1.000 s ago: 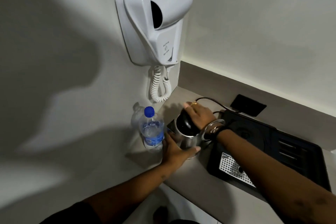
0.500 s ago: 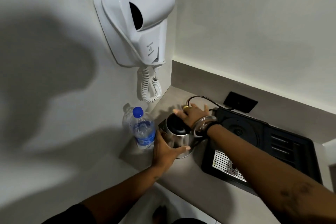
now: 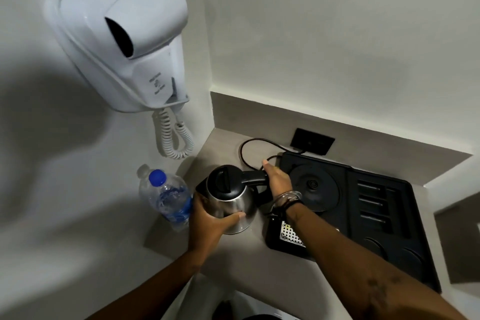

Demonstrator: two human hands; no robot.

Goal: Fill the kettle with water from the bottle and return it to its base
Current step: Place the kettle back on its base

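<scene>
Reaching in from the near edge of the grey counter [image 3: 233,262], the left hand [image 3: 210,221] wraps the near side of the steel kettle [image 3: 231,202], fingers curled against its shiny body with the thumb lying across the front. That kettle stands upright on the counter, off its base, lid down. Just right of the kettle, the right hand [image 3: 278,180] is clenched round the kettle's black handle [image 3: 253,176], bangles at the wrist. Just left of the kettle, near the left hand, a clear water bottle [image 3: 168,199] with a blue cap stands upright with the cap on. Right of the kettle lies a black tray [image 3: 376,215] holding the round kettle base [image 3: 313,187], bare. Beyond the kettle a black cord [image 3: 246,145] loops toward a dark wall socket [image 3: 313,141]. Above the kettle, on the left wall, hangs a white hair dryer [image 3: 124,41] with a coiled cable
</scene>
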